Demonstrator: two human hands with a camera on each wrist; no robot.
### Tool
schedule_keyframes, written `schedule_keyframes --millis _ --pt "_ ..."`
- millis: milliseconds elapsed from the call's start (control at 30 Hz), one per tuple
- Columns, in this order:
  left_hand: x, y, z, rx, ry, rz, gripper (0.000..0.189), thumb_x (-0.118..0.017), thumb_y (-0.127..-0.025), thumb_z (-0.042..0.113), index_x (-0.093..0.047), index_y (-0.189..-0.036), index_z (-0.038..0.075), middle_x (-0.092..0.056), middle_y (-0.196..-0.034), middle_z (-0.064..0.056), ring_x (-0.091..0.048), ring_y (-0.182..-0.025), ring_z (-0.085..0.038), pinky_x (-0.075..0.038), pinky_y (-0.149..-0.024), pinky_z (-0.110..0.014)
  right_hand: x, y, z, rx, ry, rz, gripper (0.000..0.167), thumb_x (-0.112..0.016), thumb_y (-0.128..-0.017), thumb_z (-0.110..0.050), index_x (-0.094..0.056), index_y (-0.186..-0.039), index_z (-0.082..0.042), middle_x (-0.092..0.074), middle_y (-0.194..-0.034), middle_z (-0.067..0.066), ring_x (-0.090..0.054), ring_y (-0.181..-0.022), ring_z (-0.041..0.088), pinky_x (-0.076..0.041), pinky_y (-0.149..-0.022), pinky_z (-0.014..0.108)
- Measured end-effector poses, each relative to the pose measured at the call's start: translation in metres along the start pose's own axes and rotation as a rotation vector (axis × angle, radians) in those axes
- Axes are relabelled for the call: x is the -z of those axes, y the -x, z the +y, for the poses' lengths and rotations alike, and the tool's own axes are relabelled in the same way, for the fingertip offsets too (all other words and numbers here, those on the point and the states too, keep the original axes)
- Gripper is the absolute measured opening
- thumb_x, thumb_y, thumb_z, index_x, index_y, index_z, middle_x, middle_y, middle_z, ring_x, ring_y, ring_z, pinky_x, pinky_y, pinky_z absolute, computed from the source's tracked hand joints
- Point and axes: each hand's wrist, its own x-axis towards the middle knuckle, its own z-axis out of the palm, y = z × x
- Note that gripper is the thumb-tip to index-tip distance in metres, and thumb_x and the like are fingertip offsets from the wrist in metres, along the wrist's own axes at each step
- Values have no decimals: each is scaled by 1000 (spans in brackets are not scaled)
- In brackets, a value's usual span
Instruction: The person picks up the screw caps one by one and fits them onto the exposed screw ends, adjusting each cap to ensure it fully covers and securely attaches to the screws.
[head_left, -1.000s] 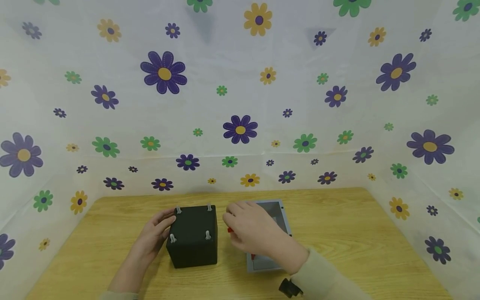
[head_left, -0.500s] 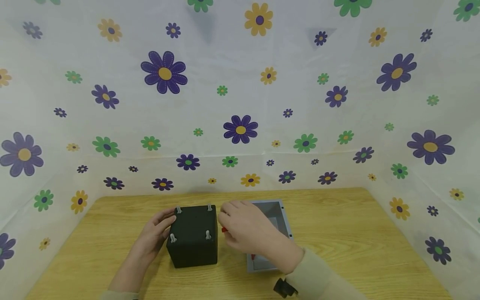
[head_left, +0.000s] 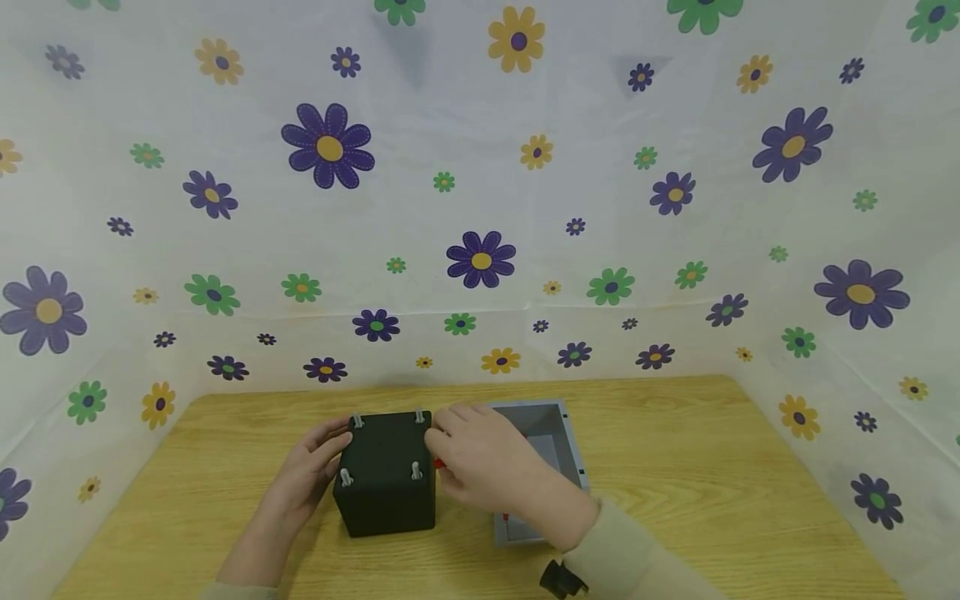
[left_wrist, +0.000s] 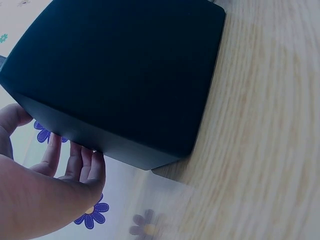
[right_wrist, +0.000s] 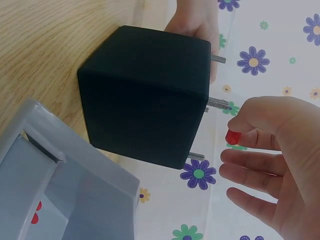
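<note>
A black block [head_left: 386, 508] stands on the table with threaded metal studs [right_wrist: 218, 103] rising from its top corners. My left hand [head_left: 303, 471] rests against the block's left side, thumb and fingertips touching it without wrapping round. At the block's right edge, my right hand [head_left: 480, 454] pinches a small red piece [right_wrist: 232, 137] between thumb and index finger; its exact kind is too covered to tell. The other fingers of that hand extend loosely in the right wrist view. The red piece is close to the studs but apart from them in that view.
A grey open bin [head_left: 573, 442] stands right of the block, partly under my right forearm. Inside it lie small red pieces [right_wrist: 36, 218]. The wooden table [head_left: 675, 467] extends on both sides, with a flower-patterned sheet [head_left: 480, 192] around the back and sides.
My right hand has moved left from over the bin's edge to the block's right edge, carrying the red piece. My left hand and the block have stayed put.
</note>
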Motion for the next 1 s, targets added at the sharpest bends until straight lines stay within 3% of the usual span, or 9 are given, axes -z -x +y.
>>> schedule_keyframes --millis 333,733,1000 --pt "0 1 -1 -4 13 2 28 -55 -110 13 -59 -138 18 -64 -112 19 -66 -103 4 -55 -94 -16 -4 -4 -1 0 -14 33 13 -77 -92 -25 -68 -101 -21 -66 -104 -6 -60 -94 12 -51 -78 27" --pt "1 1 -1 -18 20 0 25 -55 -110 13 -61 -133 20 -65 -111 19 -67 -103 3 -56 -93 -16 -5 -9 -4 -1 -11 8 13 -77 -95 -29 -69 -101 -22 -66 -106 -6 -60 -94 12 -50 -77 27" --pt "0 1 -1 -15 2 -1 32 -55 -110 14 -55 -142 13 -63 -113 19 -66 -103 4 -55 -94 -16 -7 -13 -6 7 12 5 12 -75 -95 -31 -69 -101 -22 -67 -107 -7 -60 -93 11 -49 -75 25"
